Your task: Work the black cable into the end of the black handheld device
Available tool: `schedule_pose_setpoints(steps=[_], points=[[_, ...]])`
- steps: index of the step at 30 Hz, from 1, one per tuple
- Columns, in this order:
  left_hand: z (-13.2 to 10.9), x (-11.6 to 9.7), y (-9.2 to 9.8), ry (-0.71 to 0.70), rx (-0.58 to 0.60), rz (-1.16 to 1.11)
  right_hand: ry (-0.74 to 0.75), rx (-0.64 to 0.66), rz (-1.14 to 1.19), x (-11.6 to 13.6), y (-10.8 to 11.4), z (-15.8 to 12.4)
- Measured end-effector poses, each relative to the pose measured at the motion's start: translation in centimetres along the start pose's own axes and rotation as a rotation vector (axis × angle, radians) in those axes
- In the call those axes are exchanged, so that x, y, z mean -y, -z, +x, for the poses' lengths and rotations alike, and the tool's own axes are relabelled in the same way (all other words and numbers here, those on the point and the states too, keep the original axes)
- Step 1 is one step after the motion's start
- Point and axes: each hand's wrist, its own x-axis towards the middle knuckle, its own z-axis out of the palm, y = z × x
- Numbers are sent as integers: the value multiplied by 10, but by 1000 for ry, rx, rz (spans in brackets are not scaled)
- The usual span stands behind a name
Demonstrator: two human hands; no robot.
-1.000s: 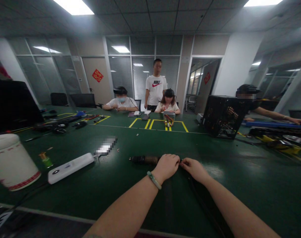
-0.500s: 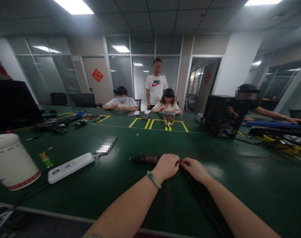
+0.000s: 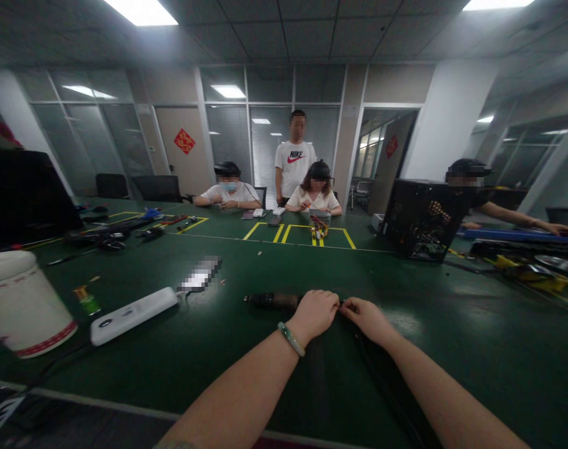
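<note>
A dark electric screwdriver [image 3: 275, 301] lies on the green table, its tip pointing left. My left hand [image 3: 317, 308], with a jade-coloured bangle at the wrist, is wrapped round the tool's rear part and hides it. Close beside it, the bent fingers of my right hand [image 3: 365, 318] pinch at the tail end, where a black cable [image 3: 377, 368] meets the tool. The exact joint between tool and cable is covered by my fingers. From there the cable runs down towards the near table edge, under my right forearm.
To the left are a white power strip [image 3: 134, 315], a phone [image 3: 200, 274], a small green bottle [image 3: 88, 300] and a white canister [image 3: 24, 305]. A black computer case [image 3: 419, 218] stands at the back right. Across the green table [image 3: 265, 374], two people sit and one stands; another person reaches at right.
</note>
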Motion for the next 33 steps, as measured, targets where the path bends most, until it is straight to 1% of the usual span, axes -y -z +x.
schedule_pose_setpoints(steps=[4,18,25,33], points=[[-1,-1,0,-6,0,7,15,-6,-1,0,-1,1],[-1,-6,6,55,28,29,16,-4,27,-2,-1,1],[-1,-1,6,-2,36,27,8,-1,28,1,1,0],[1,-4,4,45,24,27,-6,-9,10,1,-1,1]])
